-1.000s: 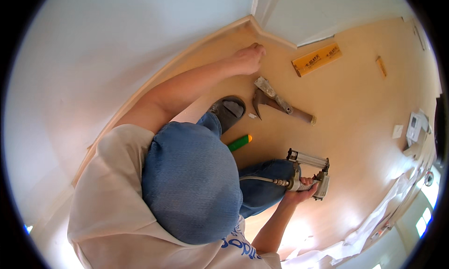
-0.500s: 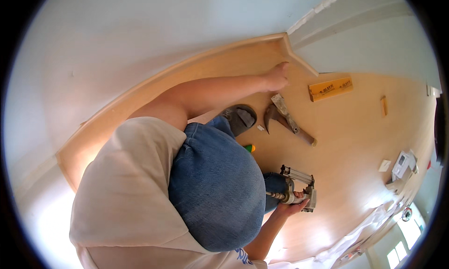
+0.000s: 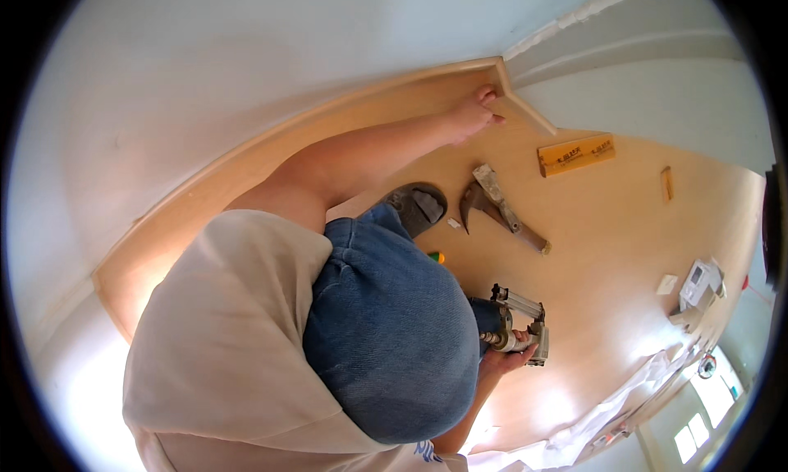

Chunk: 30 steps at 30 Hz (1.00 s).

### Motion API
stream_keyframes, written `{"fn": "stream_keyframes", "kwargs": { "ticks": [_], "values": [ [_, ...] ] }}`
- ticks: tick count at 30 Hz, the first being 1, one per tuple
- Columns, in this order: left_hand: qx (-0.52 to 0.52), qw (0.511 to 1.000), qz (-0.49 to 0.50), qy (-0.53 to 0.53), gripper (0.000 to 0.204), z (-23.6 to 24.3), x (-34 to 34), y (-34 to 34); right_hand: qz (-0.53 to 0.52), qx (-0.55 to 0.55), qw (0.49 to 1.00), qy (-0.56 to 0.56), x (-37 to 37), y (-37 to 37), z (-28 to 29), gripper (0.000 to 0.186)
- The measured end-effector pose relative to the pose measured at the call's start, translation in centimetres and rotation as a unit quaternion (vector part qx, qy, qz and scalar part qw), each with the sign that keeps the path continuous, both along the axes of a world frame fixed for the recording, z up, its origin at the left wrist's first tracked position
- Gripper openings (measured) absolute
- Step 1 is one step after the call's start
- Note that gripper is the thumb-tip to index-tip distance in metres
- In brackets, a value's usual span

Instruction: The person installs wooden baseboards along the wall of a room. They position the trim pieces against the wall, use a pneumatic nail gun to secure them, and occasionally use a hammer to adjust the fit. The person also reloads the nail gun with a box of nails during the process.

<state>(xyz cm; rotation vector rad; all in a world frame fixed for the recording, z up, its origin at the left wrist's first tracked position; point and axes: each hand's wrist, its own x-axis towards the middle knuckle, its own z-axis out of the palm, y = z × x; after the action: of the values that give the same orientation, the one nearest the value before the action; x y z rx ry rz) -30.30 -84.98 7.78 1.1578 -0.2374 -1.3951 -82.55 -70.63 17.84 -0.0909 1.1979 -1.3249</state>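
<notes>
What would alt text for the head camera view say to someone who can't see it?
A person's right hand grips a nail gun while the left hand is near a corner of light-brown trim. A scraper and a hammer lie together on the floor.

a smooth, light tan wooden floor [image 3: 599, 250] carries everything, with pale wood trim [image 3: 328, 113] along its wall edge. a hammer [image 3: 528, 236] lies on it, a scraper [image 3: 484, 179] resting across the hammer. near a dark shoe [image 3: 420, 212] lies a white scrap [image 3: 454, 223]. farther off are a printed orange piece [image 3: 577, 155], a small orange strip [image 3: 667, 184], a white square [image 3: 666, 285] and crumpled white sheeting [image 3: 628, 392].
</notes>
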Motion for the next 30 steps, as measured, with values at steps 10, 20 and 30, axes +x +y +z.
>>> {"fn": "stream_keyframes", "kwargs": {
  "ticks": [10,20,30],
  "values": [
    [0.083,0.963,-0.15,-0.208,0.074,-0.5,0.6,1.4,-0.021,-0.033,0.998,-0.046,1.3,0.2,0.5,0.034],
    [-0.115,0.474,-0.516,-0.704,0.065,2.3,-10.6,2.5,-0.098,-0.039,0.99,-0.089,-0.1,0.7,-0.7,0.04],
    [-0.124,0.436,-0.439,-0.776,0.049,1.6,-11.0,2.9,-0.125,-0.057,0.981,-0.137,-0.1,1.2,0.2,0.039]
  ]
}}
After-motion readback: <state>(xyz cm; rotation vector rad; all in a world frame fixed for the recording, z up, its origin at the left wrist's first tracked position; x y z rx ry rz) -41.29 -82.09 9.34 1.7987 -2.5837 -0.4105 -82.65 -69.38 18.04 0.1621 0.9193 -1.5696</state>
